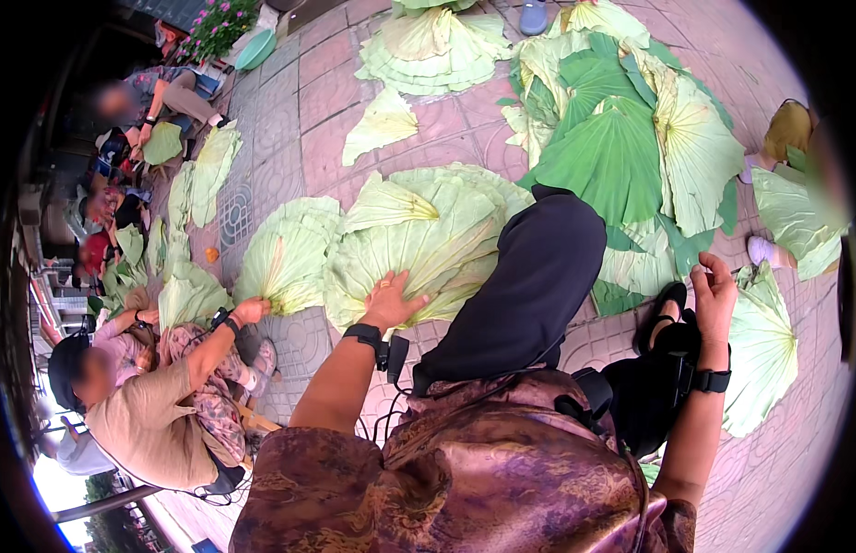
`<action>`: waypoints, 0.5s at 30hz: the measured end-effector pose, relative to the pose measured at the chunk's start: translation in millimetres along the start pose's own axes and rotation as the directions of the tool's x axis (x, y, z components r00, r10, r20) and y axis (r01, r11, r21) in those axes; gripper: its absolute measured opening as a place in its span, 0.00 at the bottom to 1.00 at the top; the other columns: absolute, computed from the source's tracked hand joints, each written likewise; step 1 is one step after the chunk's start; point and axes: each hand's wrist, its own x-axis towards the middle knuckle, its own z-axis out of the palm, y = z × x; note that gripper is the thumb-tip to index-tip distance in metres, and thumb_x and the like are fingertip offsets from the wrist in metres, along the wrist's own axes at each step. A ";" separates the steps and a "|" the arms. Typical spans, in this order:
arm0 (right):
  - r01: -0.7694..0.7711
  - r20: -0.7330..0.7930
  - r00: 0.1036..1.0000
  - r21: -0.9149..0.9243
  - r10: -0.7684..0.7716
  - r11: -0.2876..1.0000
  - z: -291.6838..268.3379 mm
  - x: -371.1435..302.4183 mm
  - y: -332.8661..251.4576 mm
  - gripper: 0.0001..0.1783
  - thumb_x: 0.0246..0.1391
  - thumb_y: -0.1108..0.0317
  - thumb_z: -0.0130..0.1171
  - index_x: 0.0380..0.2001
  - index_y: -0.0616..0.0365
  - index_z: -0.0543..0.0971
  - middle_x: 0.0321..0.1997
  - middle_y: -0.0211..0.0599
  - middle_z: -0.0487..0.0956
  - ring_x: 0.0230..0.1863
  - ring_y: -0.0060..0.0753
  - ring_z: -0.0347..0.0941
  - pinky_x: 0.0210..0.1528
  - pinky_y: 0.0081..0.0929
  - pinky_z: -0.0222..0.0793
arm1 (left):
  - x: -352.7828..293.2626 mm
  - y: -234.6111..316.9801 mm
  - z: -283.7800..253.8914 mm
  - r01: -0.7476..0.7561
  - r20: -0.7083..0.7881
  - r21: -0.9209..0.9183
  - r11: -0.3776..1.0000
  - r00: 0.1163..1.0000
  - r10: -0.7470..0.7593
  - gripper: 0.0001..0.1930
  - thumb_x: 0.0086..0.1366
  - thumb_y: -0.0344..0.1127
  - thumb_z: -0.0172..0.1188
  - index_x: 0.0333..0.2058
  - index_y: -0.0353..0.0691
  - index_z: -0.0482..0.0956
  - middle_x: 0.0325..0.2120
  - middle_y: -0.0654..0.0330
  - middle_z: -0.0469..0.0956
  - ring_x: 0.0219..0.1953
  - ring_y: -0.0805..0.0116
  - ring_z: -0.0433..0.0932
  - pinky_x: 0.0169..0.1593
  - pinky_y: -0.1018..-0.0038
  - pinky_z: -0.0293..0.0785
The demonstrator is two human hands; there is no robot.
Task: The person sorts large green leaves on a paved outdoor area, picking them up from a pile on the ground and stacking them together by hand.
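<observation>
My left hand (392, 300) lies flat with spread fingers on the near edge of a stack of pale green lotus leaves (446, 235). A smaller folded leaf (389, 201) rests on top of that stack. My right hand (714, 297) is raised beside my right knee, its fingers loosely bent and apart, and I see nothing in it. Next to the right forearm is a single pale lotus leaf (755, 359) with its ribs fanning out. Beyond my left knee lies a large heap of darker green leaves (608, 152) mixed with pale ones.
At my left, a seated co-worker (156, 415) reaches a hand (253, 310) to another pale leaf stack (294, 249). More people sit along the far left. A leaf pile (437, 46) and a loose leaf (382, 124) lie ahead on the paving (326, 111). Another person (785, 134) is at the right.
</observation>
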 end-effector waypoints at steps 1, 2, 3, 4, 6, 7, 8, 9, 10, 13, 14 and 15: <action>-0.002 -0.001 1.000 -0.002 0.002 1.000 0.0 -0.7 -0.2 0.17 0.54 0.71 0.57 0.46 0.68 0.74 0.37 0.33 0.78 0.33 0.20 0.71 0.39 0.18 0.68 | 7.5 -2.8 -9.9 -0.027 0.040 -0.058 0.998 0.999 0.030 0.45 0.54 0.62 0.58 0.63 0.41 0.56 0.63 0.43 0.53 0.66 0.50 0.51 0.65 0.64 0.50; -0.003 -0.002 1.000 -0.005 0.003 1.000 -0.6 -1.5 -0.3 0.17 0.54 0.71 0.57 0.46 0.68 0.74 0.37 0.33 0.78 0.33 0.20 0.71 0.39 0.18 0.68 | 14.7 -5.8 -20.2 -0.047 0.080 -0.098 0.994 0.995 0.055 0.43 0.55 0.62 0.57 0.61 0.38 0.58 0.61 0.43 0.56 0.64 0.50 0.54 0.64 0.66 0.52; 0.000 -0.013 1.000 0.009 0.001 1.000 -1.1 -2.3 -0.5 0.16 0.53 0.71 0.57 0.44 0.67 0.75 0.37 0.34 0.77 0.32 0.21 0.72 0.38 0.19 0.68 | 20.9 -8.1 -29.3 -0.066 0.120 -0.139 0.988 0.989 0.083 0.42 0.55 0.61 0.57 0.60 0.36 0.61 0.60 0.43 0.59 0.63 0.50 0.57 0.64 0.67 0.54; 0.003 -0.026 1.000 0.023 -0.003 1.000 -1.1 -3.1 -0.8 0.15 0.52 0.72 0.57 0.43 0.67 0.75 0.37 0.35 0.77 0.31 0.21 0.73 0.36 0.20 0.69 | 25.4 -8.6 -35.3 -0.083 0.153 -0.176 0.981 0.982 0.111 0.41 0.56 0.61 0.56 0.58 0.33 0.63 0.58 0.42 0.63 0.62 0.51 0.60 0.63 0.68 0.56; 0.004 -0.042 0.999 0.026 -0.002 1.000 -3.4 -4.4 -1.6 0.14 0.51 0.73 0.57 0.42 0.66 0.76 0.37 0.36 0.77 0.29 0.22 0.73 0.35 0.20 0.69 | 34.1 -6.3 -45.7 -0.055 0.191 -0.171 0.984 0.978 0.088 0.40 0.55 0.60 0.58 0.57 0.33 0.66 0.55 0.44 0.67 0.59 0.53 0.66 0.61 0.69 0.60; -0.001 -0.042 0.999 0.015 0.002 1.000 -4.9 -5.6 -2.1 0.13 0.51 0.73 0.57 0.41 0.66 0.76 0.36 0.36 0.77 0.29 0.22 0.73 0.35 0.20 0.69 | 39.3 -4.3 -51.7 -0.051 0.211 -0.156 0.986 0.974 0.084 0.40 0.55 0.60 0.58 0.57 0.33 0.66 0.55 0.44 0.67 0.59 0.53 0.66 0.60 0.69 0.60; 0.015 -0.045 0.999 0.019 -0.014 1.000 -6.2 -6.8 -2.6 0.13 0.51 0.73 0.57 0.41 0.66 0.76 0.36 0.36 0.77 0.28 0.21 0.73 0.34 0.20 0.69 | 44.6 -1.6 -57.3 -0.044 0.230 -0.140 0.989 0.970 0.076 0.40 0.55 0.59 0.59 0.57 0.33 0.66 0.55 0.45 0.68 0.58 0.54 0.67 0.60 0.70 0.61; -0.004 -0.045 0.999 -0.004 0.004 1.000 -7.2 -7.8 -3.2 0.13 0.51 0.73 0.57 0.41 0.66 0.76 0.36 0.36 0.77 0.28 0.21 0.73 0.34 0.20 0.69 | 50.6 2.3 -61.6 -0.071 0.170 -0.079 0.994 0.982 0.083 0.38 0.54 0.57 0.60 0.56 0.35 0.68 0.54 0.44 0.69 0.57 0.52 0.68 0.59 0.69 0.62; -0.001 -0.049 0.999 -0.011 0.001 1.000 -7.6 -8.6 -3.9 0.13 0.51 0.73 0.57 0.41 0.66 0.76 0.35 0.35 0.77 0.27 0.21 0.73 0.33 0.20 0.69 | 57.1 6.9 -64.9 -0.090 0.090 -0.089 0.992 0.991 0.098 0.37 0.54 0.57 0.61 0.55 0.35 0.69 0.54 0.44 0.68 0.57 0.52 0.68 0.59 0.68 0.62; -0.016 -0.066 0.998 -0.019 0.014 1.000 -8.8 -10.6 -5.9 0.12 0.52 0.73 0.56 0.40 0.66 0.76 0.31 0.34 0.76 0.25 0.21 0.72 0.30 0.20 0.69 | 82.3 24.7 -69.6 -0.126 -0.118 -0.086 0.988 0.986 0.116 0.35 0.53 0.53 0.61 0.55 0.37 0.69 0.56 0.44 0.66 0.57 0.51 0.67 0.59 0.66 0.63; -0.024 -0.072 0.997 -0.020 0.023 1.000 -9.3 -11.3 -6.4 0.12 0.52 0.73 0.56 0.40 0.66 0.76 0.30 0.34 0.76 0.24 0.20 0.71 0.29 0.20 0.68 | 92.4 33.0 -68.0 -0.136 -0.172 -0.073 0.988 0.978 0.122 0.35 0.52 0.52 0.61 0.55 0.38 0.69 0.57 0.44 0.64 0.58 0.51 0.66 0.59 0.66 0.63; -0.060 -0.066 0.996 -0.014 0.059 0.998 -10.4 -12.4 -6.7 0.12 0.52 0.73 0.56 0.40 0.66 0.76 0.28 0.33 0.76 0.23 0.20 0.71 0.28 0.20 0.68 | 101.9 40.1 -65.8 -0.143 -0.237 -0.060 0.988 0.964 0.125 0.34 0.52 0.51 0.61 0.56 0.40 0.68 0.59 0.44 0.62 0.58 0.51 0.66 0.59 0.66 0.63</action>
